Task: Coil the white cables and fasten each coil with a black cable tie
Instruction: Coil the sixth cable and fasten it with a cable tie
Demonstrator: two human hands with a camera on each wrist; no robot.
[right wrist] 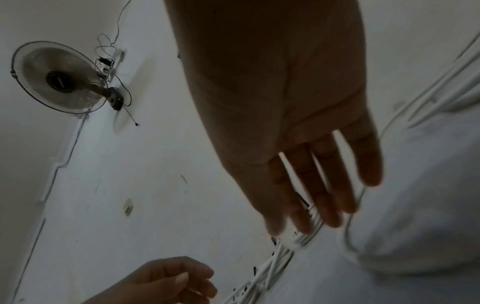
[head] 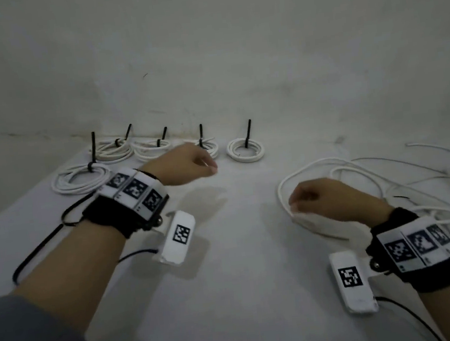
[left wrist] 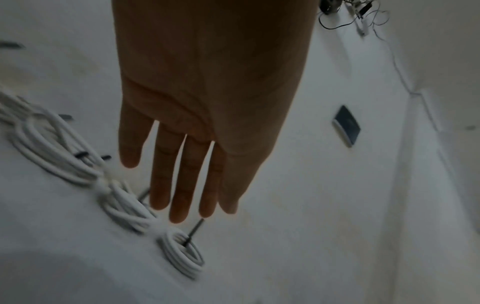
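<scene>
Along the upper left of the head view, on the white table [head: 245,293]: five white coils, each fastened with one black cable tie standing upward. First coil [head: 81,178], farthest left and nearest the camera, with its tie [head: 93,152]. Second coil [head: 113,150], third coil [head: 150,149], and fourth coil [head: 210,147], partly hidden behind the left hand, in a row by the wall. Fifth coil [head: 245,150], at centre, lies apart from the others.

Right side of the head view: loose white cables [head: 371,177], uncoiled, in overlapping loops; their number cannot be counted. One loose black tie [head: 400,197] lies among them.

Hands, two. Left hand [head: 187,163], upper centre, hovers above the table just in front of the fourth coil; the left wrist view shows its fingers [left wrist: 182,181] straight and slightly spread, holding nothing, while the head and right wrist views show them loosely curled and empty. Right hand [head: 329,198], centre right, lies over the near loop of the loose cables; the right wrist view shows its fingers [right wrist: 324,191] extended and relaxed, a cable strand running past the fingertips, no grip visible.

Wrists: two black bands with marker strips, each carrying one white camera block.

Wall items: one fan [right wrist: 59,78] in the upper left of the right wrist view, and one dark flat plate [left wrist: 346,125] at right in the left wrist view.
</scene>
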